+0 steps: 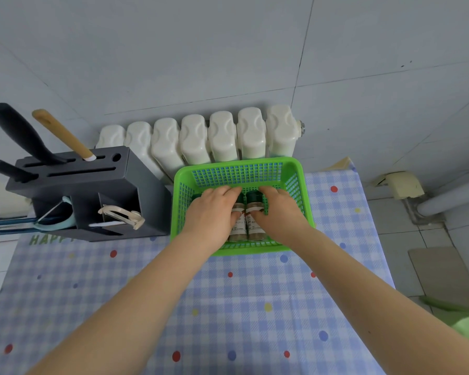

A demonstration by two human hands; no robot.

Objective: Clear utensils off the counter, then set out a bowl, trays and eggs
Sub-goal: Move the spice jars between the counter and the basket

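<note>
1. The fingers [229, 191] of the left hand [210, 212] are curling down over the left spice jar [238, 226], and the right hand [278, 212] is lying the same way over the right spice jar [255, 221]. Each hand is covering its jar from above; whether the fingers are actually closing round the glass cannot be told, since the palms are hiding the contact.
2. The two jars are lying on their sides, touching each other, dark green caps pointing toward the wall, in the middle of the green plastic basket [301, 185]. A firm hold is best taken on the glass body, not the cap, because round jars on a mesh floor are likely to roll.
3. The basket is sitting on the checked worktop [214, 307], just beside the grey knife block [92, 185]. The wrists are crossing its near rim, so any lift should go straight up to avoid tipping it.
4. The utensils are already standing in the block: a black handle [19, 133], a wooden handle [63, 135], a peeler [121, 212] in the front compartment.
5. No bowl, trays or eggs are showing, so the setting-out part seems not yet started.
</note>
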